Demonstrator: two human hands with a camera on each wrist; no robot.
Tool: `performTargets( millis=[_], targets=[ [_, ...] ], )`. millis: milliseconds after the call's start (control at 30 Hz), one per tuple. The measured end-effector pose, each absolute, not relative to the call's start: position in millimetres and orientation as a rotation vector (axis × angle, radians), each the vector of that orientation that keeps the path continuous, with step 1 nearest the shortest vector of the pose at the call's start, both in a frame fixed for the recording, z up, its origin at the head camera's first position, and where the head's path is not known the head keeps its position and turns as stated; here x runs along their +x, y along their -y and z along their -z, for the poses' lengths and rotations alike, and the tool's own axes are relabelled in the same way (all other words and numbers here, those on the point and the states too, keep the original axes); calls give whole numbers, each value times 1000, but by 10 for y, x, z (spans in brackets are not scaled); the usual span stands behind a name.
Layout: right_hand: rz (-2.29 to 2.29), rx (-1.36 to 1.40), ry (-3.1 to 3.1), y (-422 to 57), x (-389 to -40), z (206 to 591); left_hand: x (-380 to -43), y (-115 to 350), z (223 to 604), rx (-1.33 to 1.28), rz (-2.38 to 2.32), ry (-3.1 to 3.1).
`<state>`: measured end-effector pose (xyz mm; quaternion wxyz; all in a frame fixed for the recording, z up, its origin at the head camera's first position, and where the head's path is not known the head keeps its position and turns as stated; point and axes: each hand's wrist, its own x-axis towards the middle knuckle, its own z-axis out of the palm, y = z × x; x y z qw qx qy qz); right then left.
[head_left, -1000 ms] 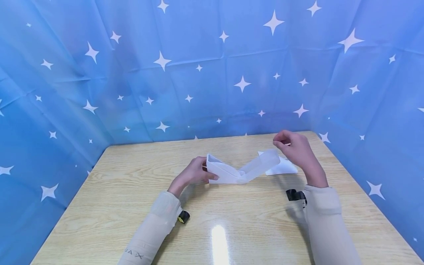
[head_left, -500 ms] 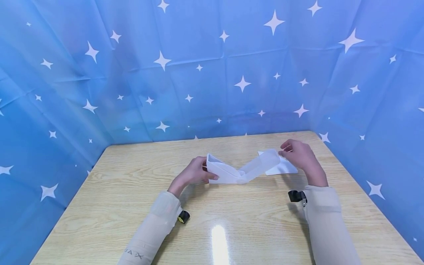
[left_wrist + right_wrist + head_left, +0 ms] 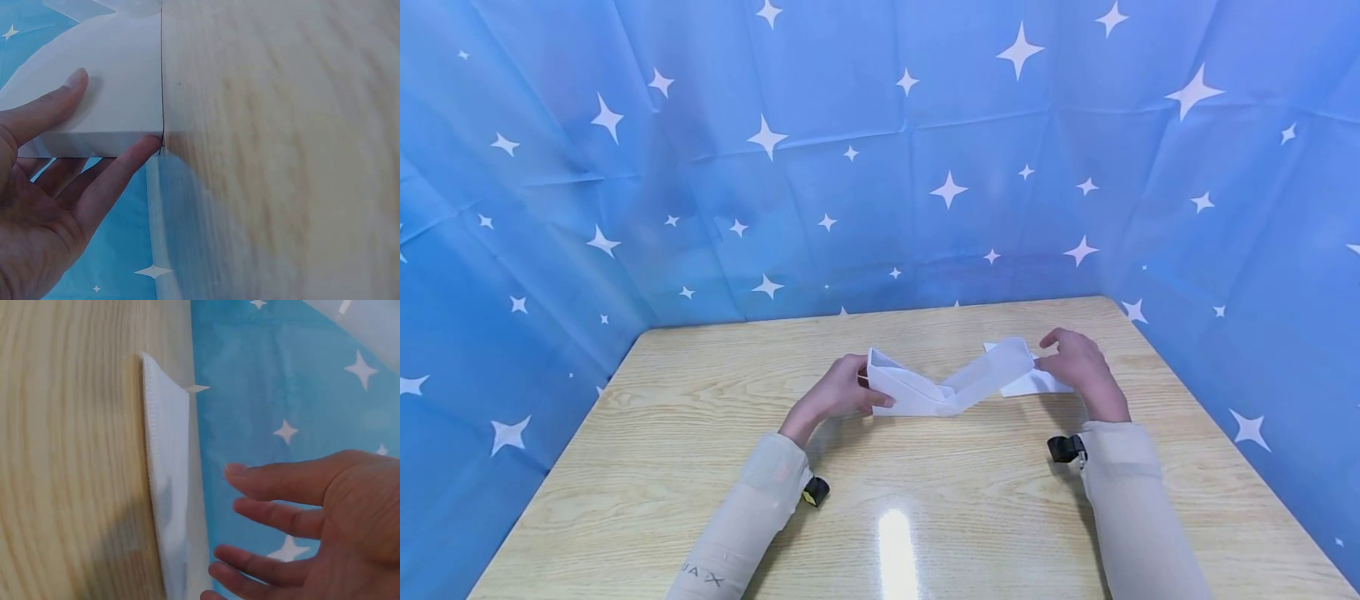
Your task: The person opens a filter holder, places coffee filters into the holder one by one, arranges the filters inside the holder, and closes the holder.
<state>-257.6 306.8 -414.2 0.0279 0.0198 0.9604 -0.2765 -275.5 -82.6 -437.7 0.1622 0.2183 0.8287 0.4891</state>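
The left hand (image 3: 837, 390) clamps thumb and fingers on one end of a white box (image 3: 906, 392), which stretches rightward from them. A translucent flap (image 3: 988, 373) slants from it toward the right hand (image 3: 1081, 368), whose fingers stand apart; ahead of those fingertips, a white cloth (image 3: 167, 450) lies on the wooden table (image 3: 970, 500).

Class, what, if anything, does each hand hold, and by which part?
The left hand grips the white box by its left end, as the head view shows it. The right hand holds nothing.
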Motion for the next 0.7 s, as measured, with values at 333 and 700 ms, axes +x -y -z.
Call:
performTargets(
  millis=[333,700],
  targets=[
    [861,134,-2901,-3079,-2586,4225,-2747,821,4366,634,-1389,-2378],
    [858,168,-2884,-3084,-2573,4260,-2749,815,4374,624,-1394,-2379]
  ],
)
